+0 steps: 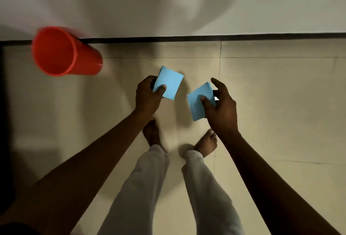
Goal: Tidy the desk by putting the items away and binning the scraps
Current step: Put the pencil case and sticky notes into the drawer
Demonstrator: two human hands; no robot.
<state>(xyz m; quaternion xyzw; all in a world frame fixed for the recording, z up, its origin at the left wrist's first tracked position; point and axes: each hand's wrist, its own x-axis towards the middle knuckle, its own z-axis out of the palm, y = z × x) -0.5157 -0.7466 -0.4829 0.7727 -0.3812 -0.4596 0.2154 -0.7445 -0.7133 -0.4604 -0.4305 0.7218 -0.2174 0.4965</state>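
Head view, looking straight down at a tiled floor (262,103); no desk in frame. Left hand (148,96) pinches 1 blue paper piece (169,83), thumb pressed on its face, fingers curled behind. Right hand (221,107) pinches a 2nd blue paper piece (198,101) the same way, index finger lifted clear (something dark shows behind each paper, too hidden to identify). Both pieces are held in the air above the floor, well apart from each other. A red bin (61,52) stands by the wall (168,0), ahead and to the left, well apart from both hands; its inside looks empty from here. Judgement: the scraps are gathered and carried, not yet binned. Left: drop both pieces in the bin. State of the desk: cannot tell.
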